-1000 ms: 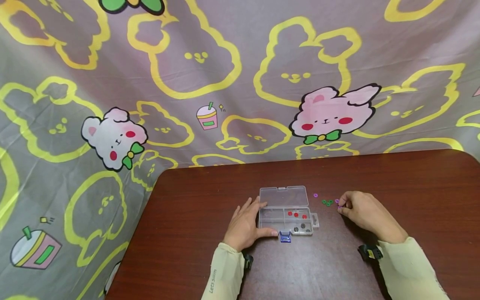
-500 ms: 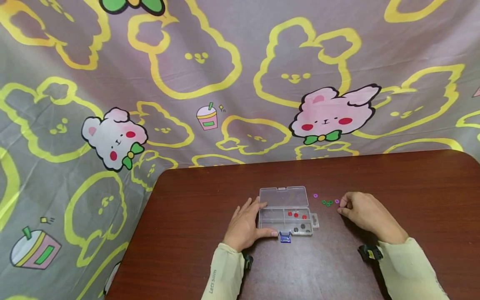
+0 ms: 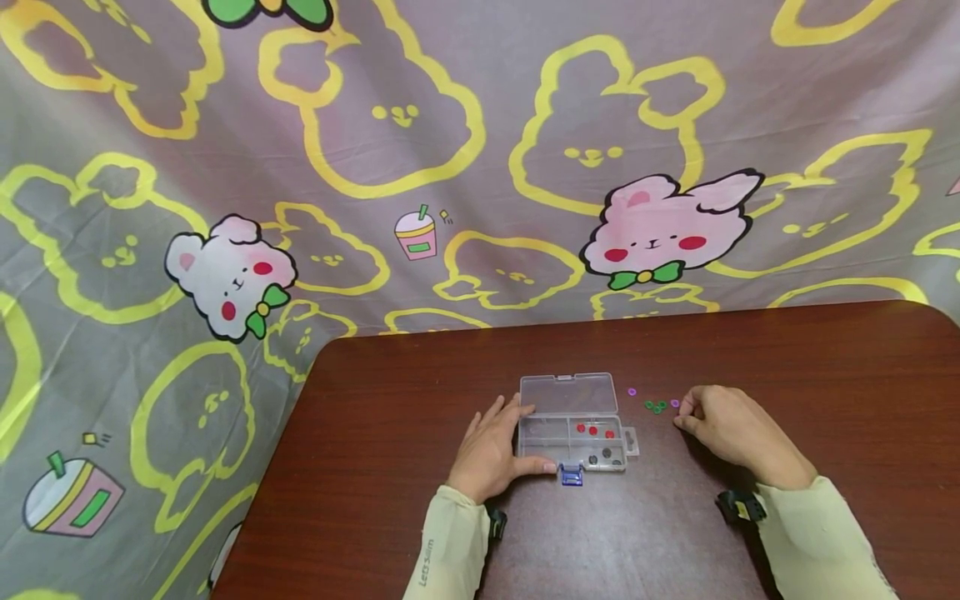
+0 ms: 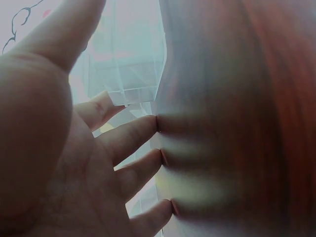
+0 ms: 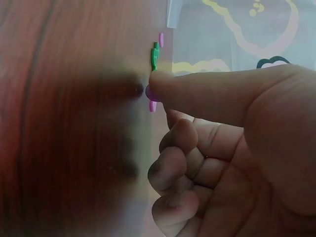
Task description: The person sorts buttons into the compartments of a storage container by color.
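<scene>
A clear plastic compartment box (image 3: pixel 543 451) lies with its lid (image 3: pixel 566 394) folded back. My left hand (image 3: pixel 486 446) holds its left end, thumb along the front wall and index finger at the back corner; the other fingertips rest on the table. My right hand (image 3: pixel 712 417) is low over the table right of the box. Its thumb and index finger pinch a small purple piece (image 5: pixel 151 93), mostly hidden by the thumb in the right wrist view. Close by lie another purple ring (image 3: pixel 675 403) and several green rings (image 3: pixel 657 408).
One more purple ring (image 3: pixel 632 392) lies nearer the lid. Red pieces (image 3: pixel 592 431) occupy the box's back right compartment, dark pieces (image 3: pixel 607 452) the front right one. A blue latch (image 3: pixel 572 475) hangs at the front. Behind the brown table (image 3: pixel 420 375) hangs a patterned cloth (image 3: pixel 495 150).
The purple piece at my right fingertips showed a second ago and is now covered by them in the head view. My left hand and the box have kept their places.
</scene>
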Tool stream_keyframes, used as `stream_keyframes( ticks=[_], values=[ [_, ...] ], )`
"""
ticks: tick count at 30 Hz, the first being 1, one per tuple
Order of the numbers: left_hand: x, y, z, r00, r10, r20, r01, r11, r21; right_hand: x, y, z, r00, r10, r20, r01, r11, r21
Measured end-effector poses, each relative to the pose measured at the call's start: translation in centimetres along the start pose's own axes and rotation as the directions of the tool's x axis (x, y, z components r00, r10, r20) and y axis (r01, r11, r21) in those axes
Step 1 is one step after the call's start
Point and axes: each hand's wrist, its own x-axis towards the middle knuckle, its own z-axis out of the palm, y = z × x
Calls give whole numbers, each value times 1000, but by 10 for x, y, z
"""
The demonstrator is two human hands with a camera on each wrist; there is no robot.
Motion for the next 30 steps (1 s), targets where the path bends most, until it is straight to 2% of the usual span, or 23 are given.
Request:
stream_keyframes(
  ticks=[30],
  values=[
    [0,0,0,1000,-2,3,2,1000,-11,-3,-12,0,998,-9,-62,11,999,40]
  ],
)
